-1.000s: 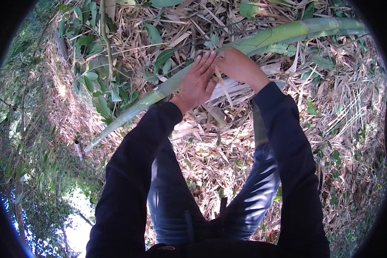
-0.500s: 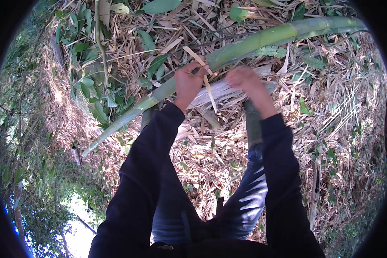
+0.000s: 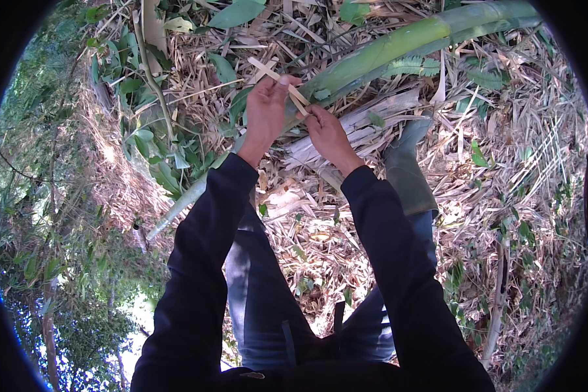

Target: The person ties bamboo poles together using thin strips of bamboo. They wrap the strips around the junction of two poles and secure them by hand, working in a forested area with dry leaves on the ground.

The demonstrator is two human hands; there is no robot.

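A thin, pale, flat strip (image 3: 265, 68), apparently split bamboo or dry leaf, slants between my hands. Its upper part is pinched under the thumb of my left hand (image 3: 266, 112). The fingers of my right hand (image 3: 330, 135) are closed round its lower end. Just beyond and beneath both hands lies a long green bamboo stalk (image 3: 389, 53), running from the upper right to the lower left. My left hand and forearm hide part of the stalk.
A weathered, split piece of wood (image 3: 359, 124) lies just below the stalk, beside my boot (image 3: 408, 173). Dry leaf litter (image 3: 320, 235) covers the ground. Leafy green plants (image 3: 163, 163) and a thin stem (image 3: 148, 72) stand at the left, with denser foliage beyond.
My right hand has moved left and closed on the strip's lower end; before, it was blurred and apart from it. My left hand has shifted slightly left with the strip.
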